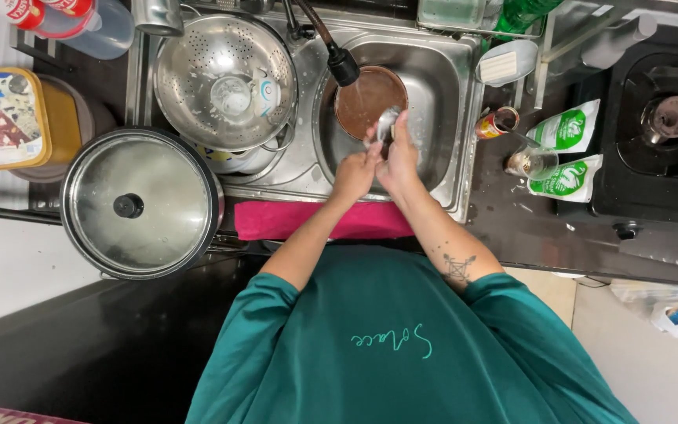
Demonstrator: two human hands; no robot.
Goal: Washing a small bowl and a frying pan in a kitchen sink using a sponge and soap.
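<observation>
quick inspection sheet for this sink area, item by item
surface: steel sink set in a dark counter, pink cloth over the front edge
job's things: small shiny metal item under the running tap, brown pan below
clutter: colander, lidded pot, two green-white pouches, glass
hands: left hand and right hand both at the item
cables: nothing seen
surroundings: gas stove on the right

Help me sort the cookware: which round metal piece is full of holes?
The colander left of the sink; the glass-lidded pot nearer the person is solid.
</observation>
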